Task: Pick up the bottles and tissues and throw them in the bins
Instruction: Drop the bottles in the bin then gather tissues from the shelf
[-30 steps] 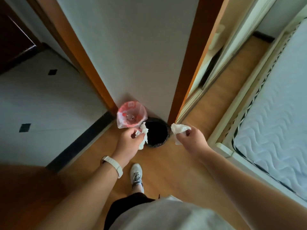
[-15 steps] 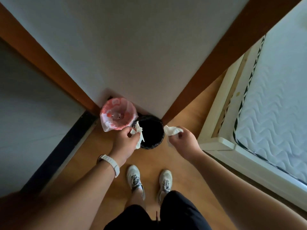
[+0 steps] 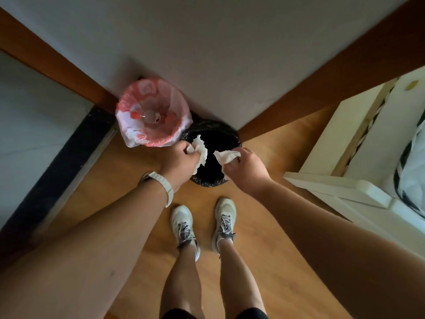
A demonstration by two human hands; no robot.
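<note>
Wooden floor [image 3: 128, 162], wall [image 3: 230, 54] at 12 o'clock. Black bin [image 3: 212, 132] against wall; pink-bagged bin [image 3: 147, 93] touching it at 10 o'clock, bottles [image 3: 149, 115] inside. Left hand [image 3: 178, 162] fingers pinch crumpled tissue [image 3: 200, 148] over black bin's 9 o'clock rim; right hand [image 3: 247, 171] fingers pinch second tissue [image 3: 226, 156] over its 3 o'clock side.

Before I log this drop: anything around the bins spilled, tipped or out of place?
Nothing stands out. The pink-bagged bin and black-bagged bin stand upright by the wall; over the black one, the left hand holds a crumpled white tissue and the right hand a second white tissue.
</note>
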